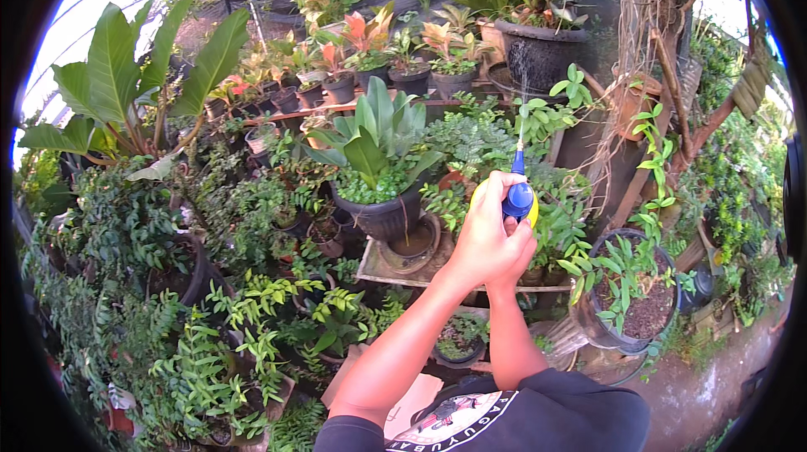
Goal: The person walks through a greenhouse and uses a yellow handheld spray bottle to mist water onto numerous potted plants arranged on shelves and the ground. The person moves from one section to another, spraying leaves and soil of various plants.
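Note:
Both hands are together around a blue and yellow spray bottle (518, 200), right of centre. My left hand (488, 231) wraps its side, fingers near the blue top. My right hand (520, 244) lies close against it and also grips the bottle; part of it is hidden. The blue nozzle (518, 160) points away from me, and a thin jet of water (522, 118) leaves its tip and spreads into drops before a large black pot (536, 58) at the back. A climbing plant's leaves (542, 121) are beside the jet.
A broad-leaved plant in a black pot (381, 215) stands on a slab left of my hands. Small potted plants line a shelf (353, 106) behind. A large round pot (637, 341) is at right, below a trunk with hanging roots (656, 10). Dense foliage fills the left.

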`<state>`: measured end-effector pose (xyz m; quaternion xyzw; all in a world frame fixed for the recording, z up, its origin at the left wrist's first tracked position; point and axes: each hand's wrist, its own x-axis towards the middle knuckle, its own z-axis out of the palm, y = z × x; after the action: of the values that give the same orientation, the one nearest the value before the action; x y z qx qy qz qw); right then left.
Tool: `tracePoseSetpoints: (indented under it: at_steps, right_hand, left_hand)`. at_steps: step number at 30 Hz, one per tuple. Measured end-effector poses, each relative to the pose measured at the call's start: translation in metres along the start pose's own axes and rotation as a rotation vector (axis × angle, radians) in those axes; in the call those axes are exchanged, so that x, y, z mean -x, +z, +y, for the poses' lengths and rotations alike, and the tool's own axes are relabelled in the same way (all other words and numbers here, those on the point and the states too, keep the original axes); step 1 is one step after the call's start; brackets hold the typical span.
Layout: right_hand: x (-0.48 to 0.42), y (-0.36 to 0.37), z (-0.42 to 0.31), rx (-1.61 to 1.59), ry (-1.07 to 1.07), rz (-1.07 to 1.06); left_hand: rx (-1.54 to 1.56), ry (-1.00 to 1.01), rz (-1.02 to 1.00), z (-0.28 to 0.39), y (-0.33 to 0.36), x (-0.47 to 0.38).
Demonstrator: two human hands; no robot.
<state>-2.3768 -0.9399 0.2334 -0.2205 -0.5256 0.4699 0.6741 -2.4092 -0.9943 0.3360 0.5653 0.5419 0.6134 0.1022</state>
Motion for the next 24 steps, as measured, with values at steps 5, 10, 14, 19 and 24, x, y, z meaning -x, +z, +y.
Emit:
tracePoseSetpoints:
  at_steps: [5, 10, 14, 19, 24]
  right_hand:
    - [-0.006, -0.003, 0.010, -0.056, -0.013, -0.076]
    - [-0.013, 0.003, 0.002, -0.023, -0.108, -0.028]
    - [-0.017, 0.000, 0.005, 0.068, -0.119, -0.053]
    - [-0.028, -0.006, 0.003, 0.089, -0.147, -0.054]
    - [-0.046, -0.022, 0.007, 0.087, -0.061, -0.165]
  left_hand:
    - [-0.085, 0.020, -0.012, 0.001, -0.001, -0.001]
    - [-0.199, 0.045, -0.005, 0.006, 0.005, -0.012]
    - [-0.228, 0.050, -0.015, 0.011, 0.009, -0.016]
    - [-0.214, 0.018, -0.014, 0.007, 0.022, -0.025]
    - [-0.185, -0.087, -0.054, 0.009, 0.032, -0.032]
